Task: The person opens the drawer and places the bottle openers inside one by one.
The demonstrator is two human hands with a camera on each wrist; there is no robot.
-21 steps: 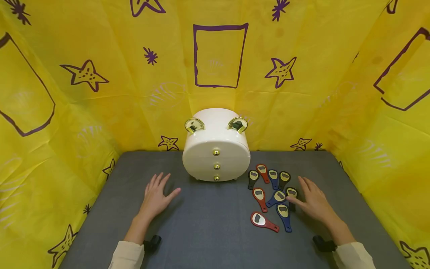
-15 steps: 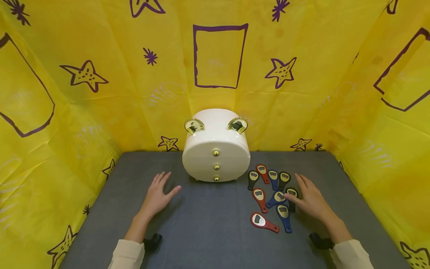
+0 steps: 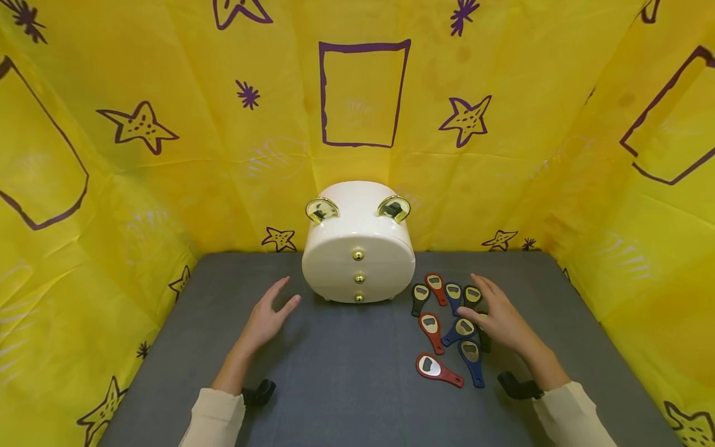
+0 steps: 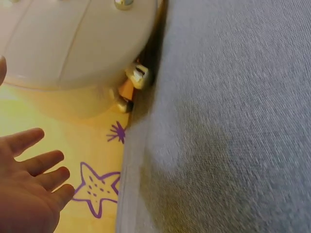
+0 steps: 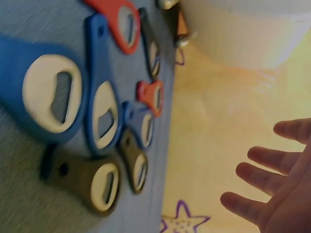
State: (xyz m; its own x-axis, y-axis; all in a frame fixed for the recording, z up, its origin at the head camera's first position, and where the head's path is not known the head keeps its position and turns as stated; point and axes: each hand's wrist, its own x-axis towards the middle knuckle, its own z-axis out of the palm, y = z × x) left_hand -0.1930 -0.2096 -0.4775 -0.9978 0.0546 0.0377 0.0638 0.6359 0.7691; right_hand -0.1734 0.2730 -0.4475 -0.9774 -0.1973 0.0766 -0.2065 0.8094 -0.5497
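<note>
The right hand is spread, fingers parted, over the right edge of a cluster of bottle openers: red bottle openers, blue bottle openers and black bottle openers. In the head view it covers part of one black opener directly beneath it; the blue ones lie just left of it, between it and the red ones. The left hand is also spread, well apart from the cluster. Ahead and right of it, a white oval case with gold knobs stands on the grey tabletop, before a yellow cloth
</note>
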